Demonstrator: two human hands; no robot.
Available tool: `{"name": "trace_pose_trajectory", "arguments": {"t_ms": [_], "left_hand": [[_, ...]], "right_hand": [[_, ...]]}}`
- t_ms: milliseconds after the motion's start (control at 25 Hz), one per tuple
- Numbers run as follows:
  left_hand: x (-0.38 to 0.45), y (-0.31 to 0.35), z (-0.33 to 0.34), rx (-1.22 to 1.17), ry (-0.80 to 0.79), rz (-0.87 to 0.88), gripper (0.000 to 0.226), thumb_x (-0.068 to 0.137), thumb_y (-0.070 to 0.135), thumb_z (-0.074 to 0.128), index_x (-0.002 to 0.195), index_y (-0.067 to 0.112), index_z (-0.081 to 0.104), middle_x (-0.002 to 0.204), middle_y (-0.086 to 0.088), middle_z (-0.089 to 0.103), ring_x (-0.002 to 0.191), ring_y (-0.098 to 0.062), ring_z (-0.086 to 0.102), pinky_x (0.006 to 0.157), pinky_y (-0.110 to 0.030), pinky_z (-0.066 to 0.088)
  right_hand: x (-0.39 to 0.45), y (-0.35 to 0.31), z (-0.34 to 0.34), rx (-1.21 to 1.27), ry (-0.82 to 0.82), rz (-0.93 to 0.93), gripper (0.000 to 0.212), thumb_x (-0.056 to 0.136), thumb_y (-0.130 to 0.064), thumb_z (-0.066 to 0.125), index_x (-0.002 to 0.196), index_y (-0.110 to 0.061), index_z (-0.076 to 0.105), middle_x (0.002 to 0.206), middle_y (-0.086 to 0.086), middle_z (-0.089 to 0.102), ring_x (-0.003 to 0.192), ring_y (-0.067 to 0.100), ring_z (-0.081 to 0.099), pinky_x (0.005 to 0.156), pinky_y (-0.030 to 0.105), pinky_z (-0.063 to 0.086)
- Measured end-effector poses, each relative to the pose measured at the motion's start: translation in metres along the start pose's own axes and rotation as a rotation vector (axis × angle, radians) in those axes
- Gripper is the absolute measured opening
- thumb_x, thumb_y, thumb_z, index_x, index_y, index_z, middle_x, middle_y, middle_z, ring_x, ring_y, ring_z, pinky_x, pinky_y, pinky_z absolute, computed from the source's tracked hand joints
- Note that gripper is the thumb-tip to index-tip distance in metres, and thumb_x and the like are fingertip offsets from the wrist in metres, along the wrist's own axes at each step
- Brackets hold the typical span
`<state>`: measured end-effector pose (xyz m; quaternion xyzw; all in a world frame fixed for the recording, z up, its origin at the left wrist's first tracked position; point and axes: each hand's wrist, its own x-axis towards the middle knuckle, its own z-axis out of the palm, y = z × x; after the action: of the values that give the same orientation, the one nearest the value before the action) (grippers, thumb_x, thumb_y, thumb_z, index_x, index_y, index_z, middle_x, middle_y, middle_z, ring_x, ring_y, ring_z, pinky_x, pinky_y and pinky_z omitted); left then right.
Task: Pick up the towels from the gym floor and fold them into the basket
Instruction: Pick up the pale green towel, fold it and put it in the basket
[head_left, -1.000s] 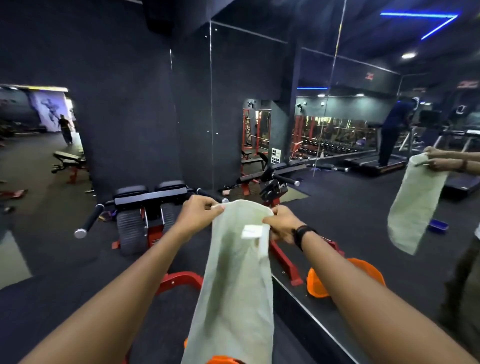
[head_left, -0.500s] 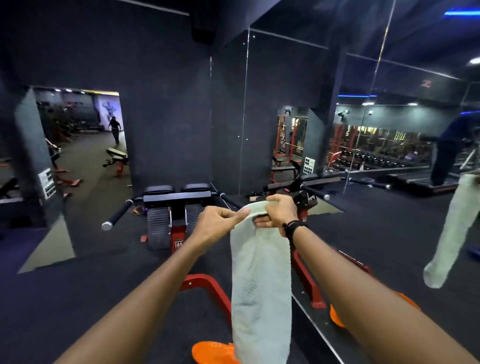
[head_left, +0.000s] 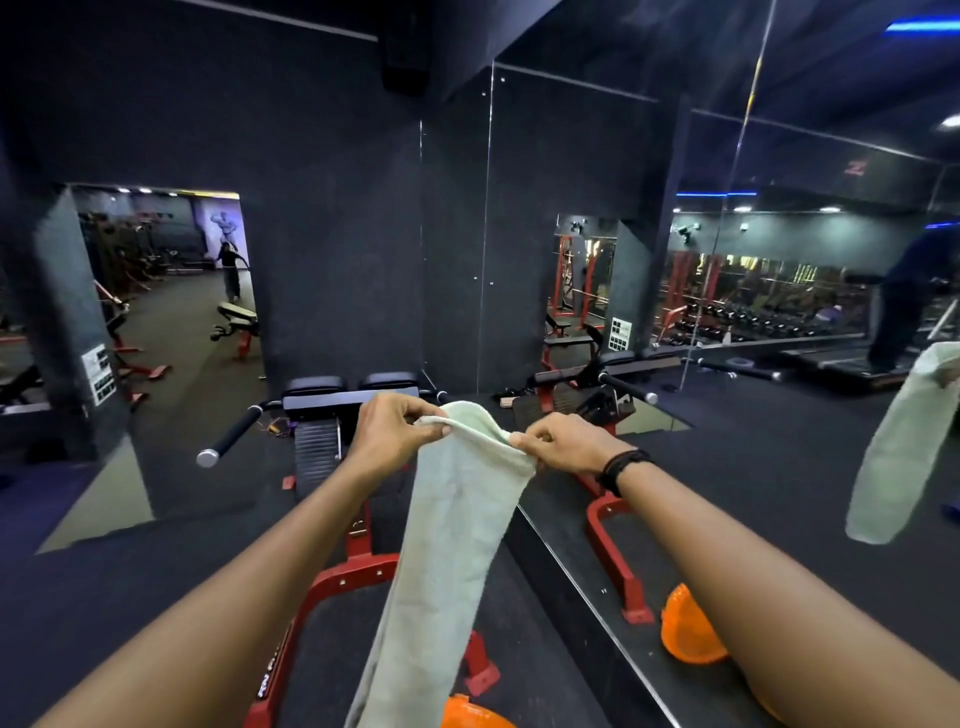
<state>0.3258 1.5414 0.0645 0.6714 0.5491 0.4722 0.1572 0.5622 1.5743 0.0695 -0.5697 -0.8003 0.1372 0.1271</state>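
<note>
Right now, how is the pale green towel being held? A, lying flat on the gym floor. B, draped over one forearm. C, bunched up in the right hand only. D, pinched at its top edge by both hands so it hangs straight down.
D: the left hand and the right hand each pinch the top edge of the towel, which hangs down long and narrow between the forearms.

Both bare arms reach forward from the near edge, elbows out of view, forearms converging toward the middle. The left hand has its fingers curled, thumb and fingertips pinching the top edge of a towel at its left corner. The right hand, with a dark band on its wrist, pinches the right corner, knuckles up.
</note>
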Motion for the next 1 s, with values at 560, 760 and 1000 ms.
{"name": "trace_pose_trajectory", "arguments": {"t_ms": [560,760,1000], "left_hand": [[0.003,-0.032,-0.031,-0.536,0.068,-0.234,0.020,0.070,-0.006,0.077,0.073,0.009,0.066,0.068,0.003,0.071,0.065,-0.006,0.066,0.059,-0.016,0.050],[0.001,-0.039,-0.029,-0.471,-0.138,-0.262,0.028,0.074,-0.017,0.068,0.076,0.007,0.056,0.072,-0.003,0.073,0.068,-0.011,0.068,0.056,-0.017,0.052],[0.038,-0.011,-0.034,-0.639,-0.108,-0.142,0.037,0.074,-0.002,0.077,0.101,0.014,0.057,0.084,-0.002,0.074,0.080,-0.018,0.069,0.068,-0.025,0.057]], "right_hand": [[0.007,0.004,0.008,0.711,0.377,-0.206,0.034,0.067,-0.010,0.086,0.084,-0.017,0.057,0.071,0.002,0.060,0.064,0.013,0.054,0.059,0.033,0.048],[-0.002,0.011,0.010,0.658,0.142,-0.095,0.031,0.068,-0.006,0.084,0.091,0.001,0.064,0.086,0.021,0.067,0.076,0.023,0.061,0.075,0.043,0.053],[-0.005,0.013,-0.046,0.896,0.059,-0.107,0.043,0.059,-0.024,0.086,0.093,-0.009,0.065,0.094,0.005,0.070,0.078,0.005,0.068,0.068,0.020,0.055]]}}
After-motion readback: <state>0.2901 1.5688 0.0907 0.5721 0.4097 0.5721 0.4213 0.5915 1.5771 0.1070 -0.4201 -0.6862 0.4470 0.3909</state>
